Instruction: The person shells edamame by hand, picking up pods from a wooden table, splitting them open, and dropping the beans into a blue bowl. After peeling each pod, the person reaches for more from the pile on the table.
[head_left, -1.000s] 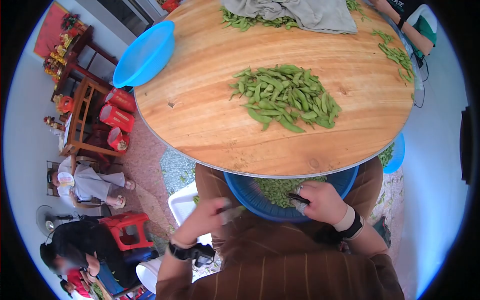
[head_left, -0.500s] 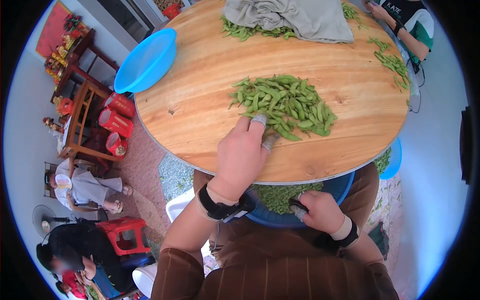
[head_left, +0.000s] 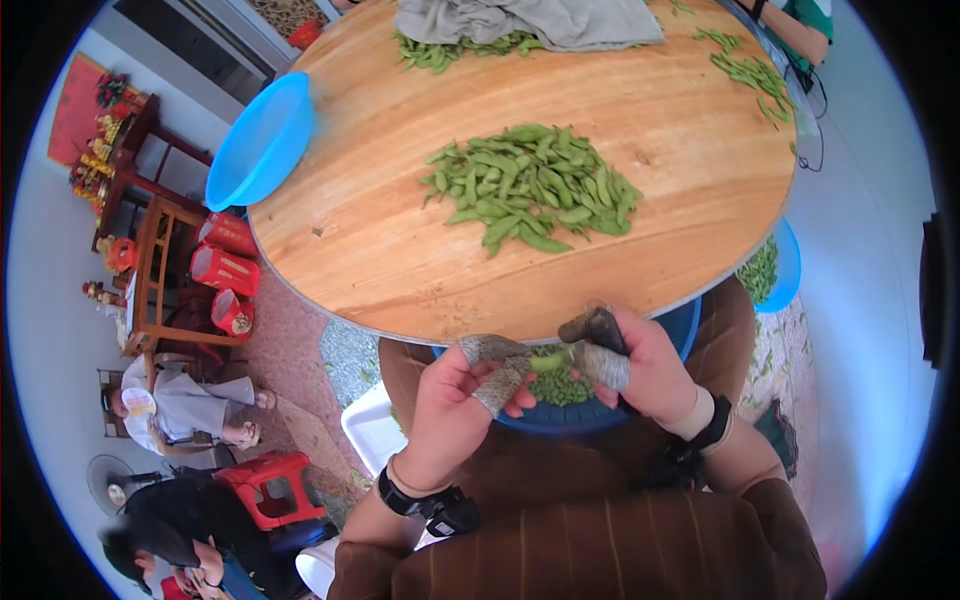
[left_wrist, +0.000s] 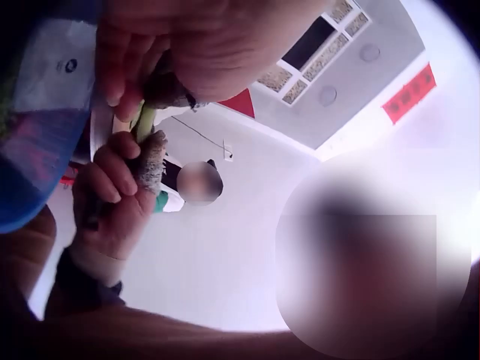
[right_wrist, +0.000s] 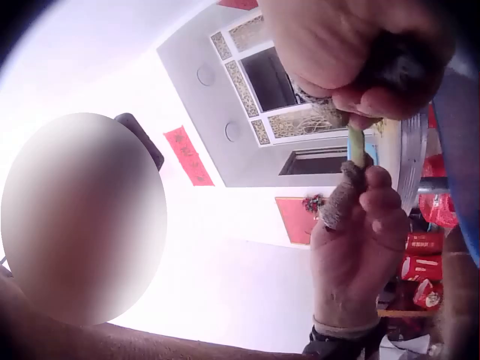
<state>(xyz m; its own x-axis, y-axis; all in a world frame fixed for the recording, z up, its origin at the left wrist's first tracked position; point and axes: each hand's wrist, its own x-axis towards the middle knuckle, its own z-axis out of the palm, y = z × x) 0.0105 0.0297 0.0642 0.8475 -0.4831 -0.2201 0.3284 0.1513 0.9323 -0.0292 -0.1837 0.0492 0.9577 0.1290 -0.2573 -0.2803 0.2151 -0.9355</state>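
Observation:
My left hand [head_left: 450,405], with grey wrapping on its thumb and forefinger, pinches a green soybean pod [head_left: 546,360]. Opposite it, my right hand [head_left: 650,375] grips a small black tool [head_left: 604,328], its kind mostly hidden by the fingers. The right thumb and forefinger, wrapped too, meet the pod's other end. In the left wrist view the pod [left_wrist: 146,124] spans the gap between both hands' fingertips. Beneath the hands, a blue basin [head_left: 682,325] on the lap holds shelled green beans [head_left: 560,388]. A heap of whole pods [head_left: 535,185] lies on the round wooden table [head_left: 390,250].
A light-blue basket [head_left: 262,140] sits at the table's left edge. Grey cloth [head_left: 530,22] covers more pods at the far side. Another blue basket [head_left: 786,265] with pods stands at right, a white tub [head_left: 372,428] at left. Other people [head_left: 185,405] sit around the room.
My left hand reached onto the pod heap, then came back over the basin with a pod. My right hand, still holding the black tool, has risen to meet it.

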